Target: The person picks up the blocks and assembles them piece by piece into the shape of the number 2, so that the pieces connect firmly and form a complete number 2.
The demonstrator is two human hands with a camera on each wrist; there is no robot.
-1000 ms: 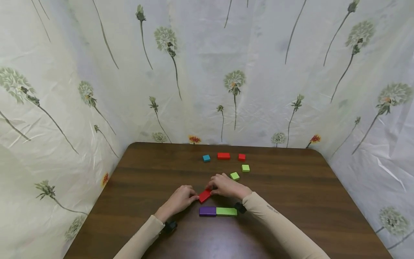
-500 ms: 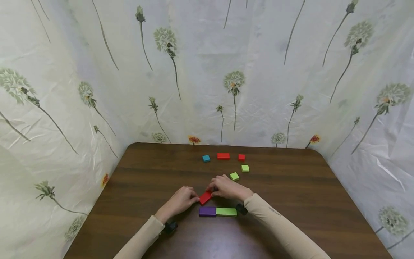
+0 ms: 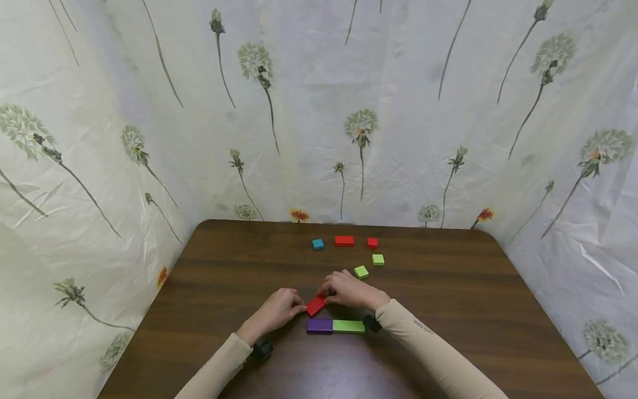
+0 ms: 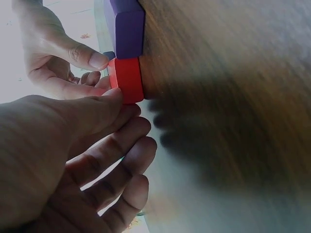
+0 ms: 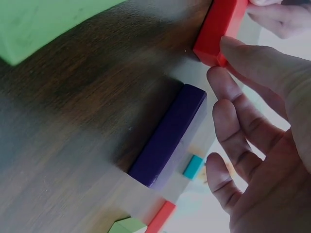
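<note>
A red rectangular block (image 3: 315,306) lies slantwise between both hands on the dark table. My left hand (image 3: 276,311) pinches its near left end with thumb and fingertips. At its far right end, my right hand (image 3: 351,291) grips it between thumb and index finger; the other fingers are spread in the right wrist view. Just in front of it, a purple block (image 3: 319,326) and a long green block (image 3: 349,327) stand end to end in one row. Another purple block (image 5: 167,136) shows beside my right hand in the right wrist view, mostly covered by that hand from above.
Toward the back of the brown wooden table (image 3: 239,255) sit a small blue block (image 3: 318,244), a red bar (image 3: 344,241) and a small red block (image 3: 372,243). Two small green blocks, one nearer (image 3: 361,272) and one farther (image 3: 378,260), lie beyond my right hand. Flowered cloth hangs around the table.
The red block has shifted slightly toward the purple and green row, with both hands still on it. The other blocks have stayed in place.
</note>
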